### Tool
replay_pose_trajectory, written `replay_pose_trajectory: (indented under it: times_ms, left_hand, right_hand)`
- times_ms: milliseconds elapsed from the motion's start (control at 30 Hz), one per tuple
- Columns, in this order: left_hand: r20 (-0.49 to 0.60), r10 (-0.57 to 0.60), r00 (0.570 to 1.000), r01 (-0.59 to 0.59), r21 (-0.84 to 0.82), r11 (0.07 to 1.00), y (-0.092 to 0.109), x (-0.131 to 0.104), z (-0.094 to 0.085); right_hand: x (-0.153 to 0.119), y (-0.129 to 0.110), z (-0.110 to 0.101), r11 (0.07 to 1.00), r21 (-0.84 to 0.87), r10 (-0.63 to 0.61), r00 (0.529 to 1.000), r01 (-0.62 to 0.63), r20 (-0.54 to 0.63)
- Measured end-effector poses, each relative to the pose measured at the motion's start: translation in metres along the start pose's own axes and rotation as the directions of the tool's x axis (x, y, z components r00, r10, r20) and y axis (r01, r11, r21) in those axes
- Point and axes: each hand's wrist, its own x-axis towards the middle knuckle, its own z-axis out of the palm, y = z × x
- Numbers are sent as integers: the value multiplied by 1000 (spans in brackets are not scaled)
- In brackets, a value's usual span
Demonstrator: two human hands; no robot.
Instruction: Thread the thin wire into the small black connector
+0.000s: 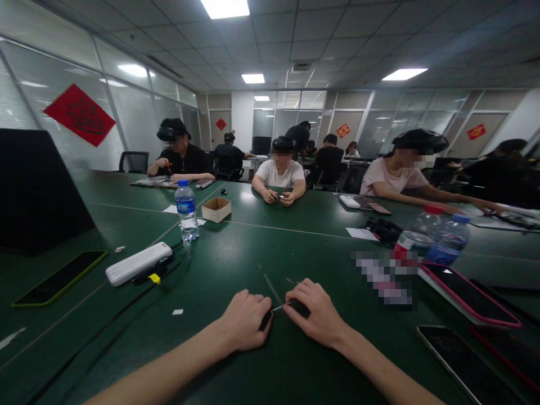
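Both hands rest low over the green table (pixel 219 270), near the middle of the view. My left hand (pixel 247 319) is closed around a small dark object (pixel 265 320), mostly hidden by the fingers. Just to its right, my right hand (pixel 314 312) has its fingers wrapped round another dark piece (pixel 298 307). A thin, light-coloured strip (pixel 278 308) spans the short gap between the fingertips. What exactly the dark pieces are cannot be made out.
A water bottle (pixel 186 211), a small open box (pixel 216 209) and a white power bank (pixel 138 263) with a cable stand left. Phones (pixel 470 292) and bottles (pixel 449 239) lie or stand right. People sit across the table.
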Motion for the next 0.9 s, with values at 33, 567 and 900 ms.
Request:
replay_pose_trajectory:
  times_ms: [33, 567, 900]
  left_hand:
    - [-3, -9, 1000, 9, -2, 1000, -1, 0, 1]
    - [-65, -10, 998, 9, -10, 1000, -2, -2, 7]
    - [-85, -2, 996, 4, 20, 1000, -3, -2, 8]
  right_hand:
    - [-1, -1, -1, 1000, 10, -24, 999, 24, 22]
    - [-3, -7, 6, 998, -23, 61, 995, -62, -75]
    - [-3, -6, 8, 994, -56, 86, 993, -90, -79]
